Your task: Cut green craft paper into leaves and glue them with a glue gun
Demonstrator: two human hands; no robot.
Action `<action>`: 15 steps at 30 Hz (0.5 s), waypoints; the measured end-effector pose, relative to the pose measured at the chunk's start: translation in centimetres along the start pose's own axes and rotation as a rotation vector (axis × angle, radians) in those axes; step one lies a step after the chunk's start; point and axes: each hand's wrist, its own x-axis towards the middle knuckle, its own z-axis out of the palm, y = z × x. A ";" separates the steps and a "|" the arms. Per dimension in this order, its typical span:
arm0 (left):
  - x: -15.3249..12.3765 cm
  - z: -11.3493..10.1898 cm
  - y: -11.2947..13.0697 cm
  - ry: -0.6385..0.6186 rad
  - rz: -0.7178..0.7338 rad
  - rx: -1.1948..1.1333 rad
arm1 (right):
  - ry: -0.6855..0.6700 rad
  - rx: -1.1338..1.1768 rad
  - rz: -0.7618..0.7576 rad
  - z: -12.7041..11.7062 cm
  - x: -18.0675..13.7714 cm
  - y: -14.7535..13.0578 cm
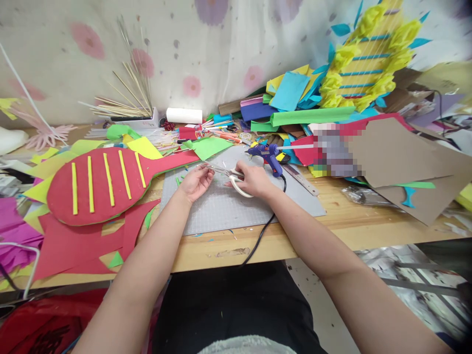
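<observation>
My right hand (255, 180) is closed around the pale handles of a pair of scissors (229, 172), whose blades point left. At the blade tips, the fingers of my left hand (198, 183) are pinched together; what they hold is too small to make out. Both hands are above a grey cutting mat (221, 211). Just behind my left hand lies a bright green sheet (210, 147). A blue glue gun (271, 160) with a white glue stick rests beyond my right hand, its black cord running to the table's front edge.
Left of the mat lies a red guitar-like cutout (98, 189) with yellow strips, over red scraps (73, 246). A metal ruler (300, 179) lies on the mat's right side. Brown cardboard (398, 152) is piled at right, below a yellow-flowered decorated piece (365, 64).
</observation>
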 end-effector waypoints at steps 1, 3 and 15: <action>0.0 0.0 0.0 0.004 -0.001 -0.002 | 0.005 -0.006 0.003 0.0 0.0 0.0; -0.1 0.1 0.0 0.008 -0.003 -0.003 | 0.017 -0.019 0.006 0.0 0.1 0.1; 0.1 0.0 0.0 0.001 -0.065 -0.052 | 0.053 -0.073 -0.015 -0.1 0.1 0.1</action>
